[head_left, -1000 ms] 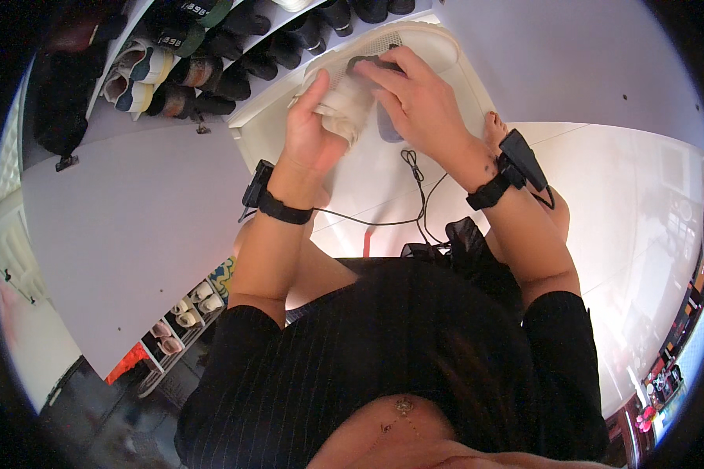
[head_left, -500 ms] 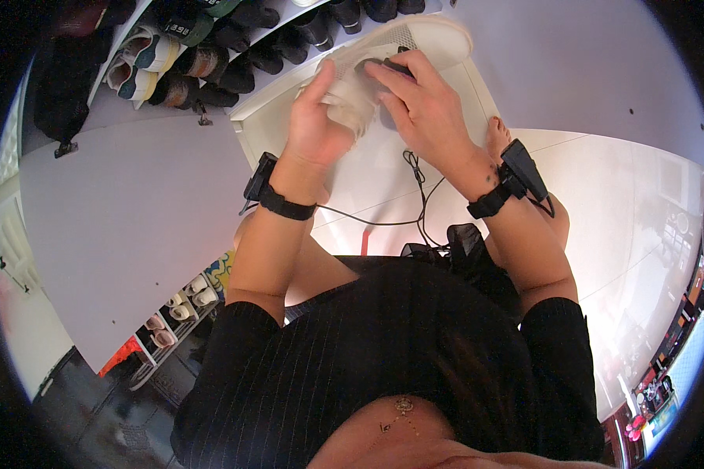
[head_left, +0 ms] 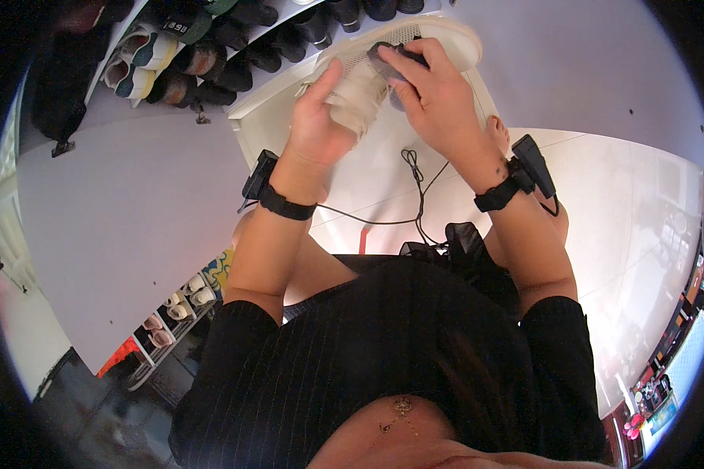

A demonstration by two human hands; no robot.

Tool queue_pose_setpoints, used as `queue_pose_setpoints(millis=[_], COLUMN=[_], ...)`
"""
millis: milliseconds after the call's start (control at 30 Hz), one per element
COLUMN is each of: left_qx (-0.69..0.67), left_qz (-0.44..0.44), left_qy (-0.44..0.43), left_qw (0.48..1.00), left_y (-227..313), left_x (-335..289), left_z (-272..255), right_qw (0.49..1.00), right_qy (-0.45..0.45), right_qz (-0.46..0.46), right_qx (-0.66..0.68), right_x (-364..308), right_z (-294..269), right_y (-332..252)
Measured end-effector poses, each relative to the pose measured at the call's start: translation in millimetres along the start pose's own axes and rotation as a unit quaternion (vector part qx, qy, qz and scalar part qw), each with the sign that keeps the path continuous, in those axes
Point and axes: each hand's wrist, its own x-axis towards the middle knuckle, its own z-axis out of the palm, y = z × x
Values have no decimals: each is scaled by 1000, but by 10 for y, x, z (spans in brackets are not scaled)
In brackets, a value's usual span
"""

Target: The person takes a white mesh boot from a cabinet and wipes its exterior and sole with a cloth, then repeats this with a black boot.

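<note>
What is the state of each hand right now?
Left hand: holding a cream mesh shoe.
Right hand: holding a dark grey item, kind unclear.

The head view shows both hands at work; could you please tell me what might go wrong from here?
The dark item pinched in the right hand might slip.
The dark shoes on the shelf appear close to the left hand and pale shoe, so a bump could shift them.
The black cable hangs in a loose loop that might snag.
</note>
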Motion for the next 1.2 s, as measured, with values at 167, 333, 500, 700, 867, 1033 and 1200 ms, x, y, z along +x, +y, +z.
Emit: queue_pose_setpoints(millis=[167,333,500,700,867,1033,1200], left_qx=[10,4,28,21,24,14,8], left_qz=[35,32,20,61,30,43,77], left_qy=[-31,-60,-1,-36,-59,-53,-71], left_qw=[999,998,999,997,997,998,994], left_y=[52,56,-19,81,25,118,158], left_x=[6,1,-8,-19,-27,-26,-34], left_z=[-37,-41,17,16,-25,-4,-48], right_qw=[1000,999,1000,1000,999,999,999], right_qy=[-25,27,-12,14,14,-29,33], right_qz=[-1,-3,22,-8,-10,12,-7], right_qx=[-8,22,-18,-3,-43,-39,-9], right_x=[-99,18,-17,-6,44,-92,4], right_z=[-12,-71,28,-85,-15,-61,-121], right_y=[22,73,-23,93,142,96,132])
